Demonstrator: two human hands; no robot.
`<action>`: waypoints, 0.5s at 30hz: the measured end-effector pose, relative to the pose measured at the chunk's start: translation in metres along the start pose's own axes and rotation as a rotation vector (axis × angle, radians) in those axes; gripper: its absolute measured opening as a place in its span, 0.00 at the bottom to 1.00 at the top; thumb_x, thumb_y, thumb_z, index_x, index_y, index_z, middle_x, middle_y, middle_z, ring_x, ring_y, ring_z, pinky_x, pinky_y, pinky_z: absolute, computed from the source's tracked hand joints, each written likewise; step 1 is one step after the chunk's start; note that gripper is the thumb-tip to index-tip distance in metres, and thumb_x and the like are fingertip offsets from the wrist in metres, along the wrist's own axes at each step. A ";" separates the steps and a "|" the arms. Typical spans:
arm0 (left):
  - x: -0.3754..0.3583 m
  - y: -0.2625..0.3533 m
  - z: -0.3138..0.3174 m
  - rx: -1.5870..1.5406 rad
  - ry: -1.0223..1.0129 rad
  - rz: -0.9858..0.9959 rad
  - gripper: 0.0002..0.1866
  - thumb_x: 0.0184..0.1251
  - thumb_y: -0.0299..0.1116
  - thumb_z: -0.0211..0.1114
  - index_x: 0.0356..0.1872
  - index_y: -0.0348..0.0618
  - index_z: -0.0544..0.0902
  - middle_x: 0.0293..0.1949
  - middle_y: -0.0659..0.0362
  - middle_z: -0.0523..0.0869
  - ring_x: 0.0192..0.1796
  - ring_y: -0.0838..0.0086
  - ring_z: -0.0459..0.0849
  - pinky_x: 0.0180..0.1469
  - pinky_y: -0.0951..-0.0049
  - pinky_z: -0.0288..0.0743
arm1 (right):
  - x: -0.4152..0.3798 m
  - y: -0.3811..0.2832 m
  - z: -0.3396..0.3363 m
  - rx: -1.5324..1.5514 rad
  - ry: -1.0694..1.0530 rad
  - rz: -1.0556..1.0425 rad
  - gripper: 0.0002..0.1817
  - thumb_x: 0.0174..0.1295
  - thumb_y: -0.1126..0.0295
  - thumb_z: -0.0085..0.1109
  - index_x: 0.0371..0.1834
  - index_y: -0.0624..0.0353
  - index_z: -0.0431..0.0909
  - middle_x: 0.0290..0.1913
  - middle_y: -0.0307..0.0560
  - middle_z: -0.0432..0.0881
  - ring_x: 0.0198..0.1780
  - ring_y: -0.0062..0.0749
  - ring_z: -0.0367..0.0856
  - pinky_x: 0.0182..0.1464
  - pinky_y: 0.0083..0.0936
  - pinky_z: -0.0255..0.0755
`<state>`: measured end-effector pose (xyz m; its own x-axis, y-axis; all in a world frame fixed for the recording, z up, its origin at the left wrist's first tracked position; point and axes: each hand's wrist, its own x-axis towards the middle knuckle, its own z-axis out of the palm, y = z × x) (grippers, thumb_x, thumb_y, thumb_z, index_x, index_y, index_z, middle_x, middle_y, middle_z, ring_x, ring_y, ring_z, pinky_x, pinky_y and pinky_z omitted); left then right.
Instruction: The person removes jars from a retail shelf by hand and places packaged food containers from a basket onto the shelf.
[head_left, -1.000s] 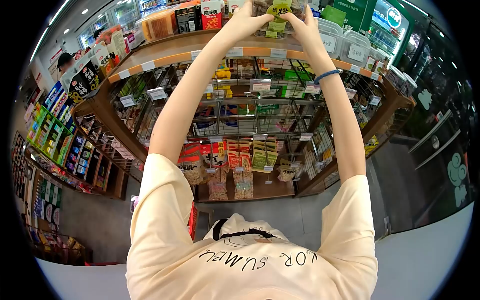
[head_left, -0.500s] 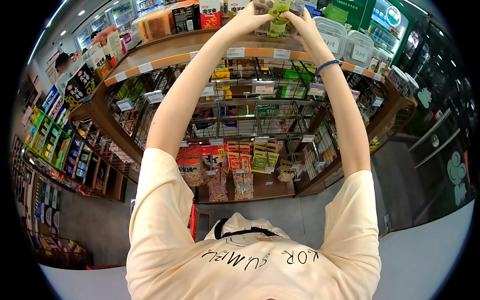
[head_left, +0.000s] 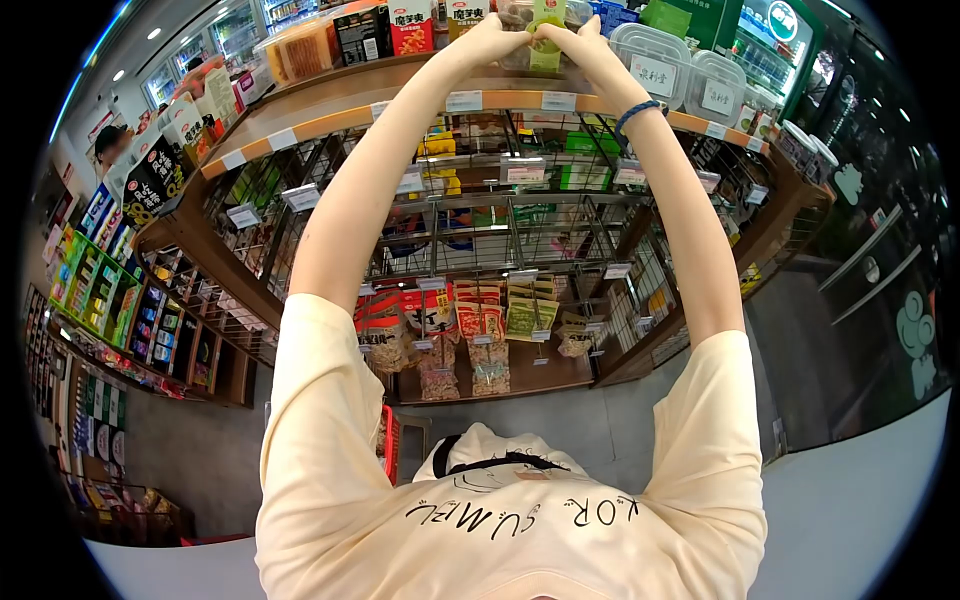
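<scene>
Both my arms reach up to the top wooden shelf [head_left: 340, 100] of a round shop display. My left hand [head_left: 487, 42] and my right hand [head_left: 575, 45] close in from either side on a clear plastic snack tub with a green label [head_left: 545, 25] standing on that shelf. The fingers of both hands press on its front and sides. A blue band [head_left: 636, 113] circles my right wrist. My hands hide the lower part of the tub.
Clear lidded tubs [head_left: 657, 66] stand right of my hands; red and black boxes [head_left: 412, 27] and an orange-filled tub [head_left: 300, 48] stand left. Wire racks [head_left: 500, 230] and hanging snack bags [head_left: 480, 325] fill the tiers below. Another person [head_left: 108, 145] is far left. A red basket [head_left: 389, 445] sits by the floor.
My hands have drawn closer together on the tub, and the view has tipped slightly so the shelf top sits higher in the frame.
</scene>
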<state>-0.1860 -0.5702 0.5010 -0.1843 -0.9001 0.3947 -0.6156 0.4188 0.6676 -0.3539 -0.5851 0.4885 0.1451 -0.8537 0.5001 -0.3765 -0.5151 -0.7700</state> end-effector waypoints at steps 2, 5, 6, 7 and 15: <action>0.000 0.000 0.002 -0.015 -0.066 -0.011 0.29 0.61 0.48 0.58 0.58 0.39 0.65 0.53 0.53 0.73 0.54 0.70 0.73 0.57 0.63 0.71 | 0.011 0.009 0.004 0.069 -0.080 0.028 0.70 0.38 0.44 0.66 0.66 0.77 0.23 0.64 0.83 0.44 0.67 0.64 0.51 0.61 0.44 0.60; 0.001 -0.010 0.008 -0.016 -0.068 -0.085 0.24 0.63 0.45 0.57 0.55 0.43 0.67 0.51 0.58 0.74 0.54 0.73 0.73 0.58 0.67 0.71 | 0.018 0.018 0.011 0.092 -0.065 0.073 0.69 0.38 0.46 0.65 0.65 0.78 0.22 0.63 0.82 0.48 0.66 0.62 0.54 0.61 0.42 0.60; 0.004 -0.013 0.009 -0.015 -0.065 -0.086 0.24 0.63 0.45 0.57 0.55 0.43 0.67 0.51 0.58 0.74 0.54 0.73 0.73 0.58 0.67 0.71 | 0.008 0.008 0.007 0.089 -0.089 0.101 0.69 0.40 0.45 0.64 0.65 0.79 0.21 0.63 0.78 0.50 0.67 0.56 0.52 0.63 0.37 0.56; 0.007 -0.016 0.009 -0.034 -0.072 -0.102 0.24 0.63 0.45 0.57 0.55 0.44 0.67 0.51 0.58 0.74 0.54 0.73 0.73 0.57 0.68 0.72 | 0.002 0.001 0.006 0.086 -0.113 0.128 0.69 0.42 0.44 0.64 0.64 0.80 0.20 0.63 0.74 0.52 0.67 0.49 0.51 0.64 0.33 0.51; 0.015 -0.007 0.006 0.057 -0.163 -0.136 0.31 0.58 0.47 0.62 0.55 0.34 0.66 0.49 0.54 0.75 0.51 0.73 0.76 0.54 0.70 0.74 | 0.015 0.005 0.005 0.089 -0.149 0.113 0.68 0.42 0.46 0.63 0.63 0.83 0.20 0.61 0.73 0.57 0.65 0.49 0.55 0.63 0.32 0.54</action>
<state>-0.1892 -0.5872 0.4986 -0.2153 -0.9573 0.1929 -0.6847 0.2888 0.6691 -0.3490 -0.6011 0.4901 0.2426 -0.9051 0.3492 -0.3166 -0.4141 -0.8534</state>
